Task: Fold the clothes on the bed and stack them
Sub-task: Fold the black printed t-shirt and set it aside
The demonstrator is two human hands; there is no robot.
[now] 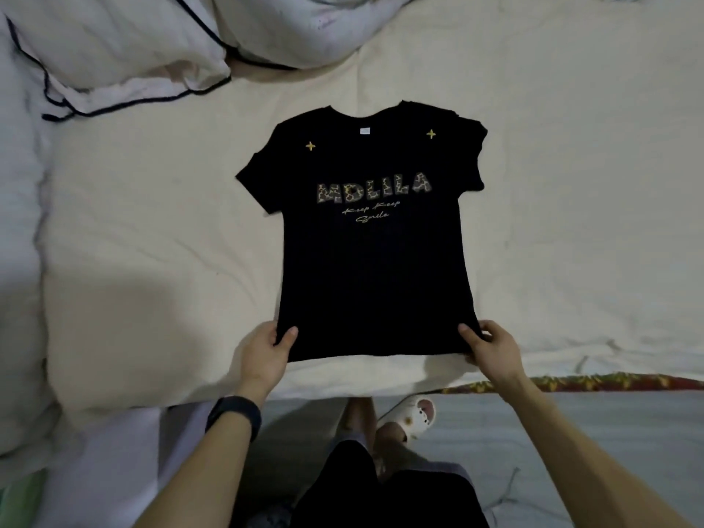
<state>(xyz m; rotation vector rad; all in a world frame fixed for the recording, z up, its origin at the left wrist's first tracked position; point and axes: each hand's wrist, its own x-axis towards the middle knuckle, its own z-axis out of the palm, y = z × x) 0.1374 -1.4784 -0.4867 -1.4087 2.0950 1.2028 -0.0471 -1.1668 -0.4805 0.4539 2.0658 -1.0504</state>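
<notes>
A black T-shirt (371,268) with gold lettering and two small gold stars lies spread flat, face up, on the cream bed sheet (171,230), its collar pointing away from me. My left hand (264,354) pinches the shirt's lower left hem corner, thumb on top. My right hand (489,346) pinches the lower right hem corner the same way. Both sleeves lie out to the sides; the right shoulder looks slightly bunched.
A white quilt with dark piping (125,59) is heaped at the far left of the bed. More pale bedding (19,222) runs down the left side. The bed's near edge shows a patterned mattress border (571,383). My legs and a white slipper (415,413) stand on the floor below.
</notes>
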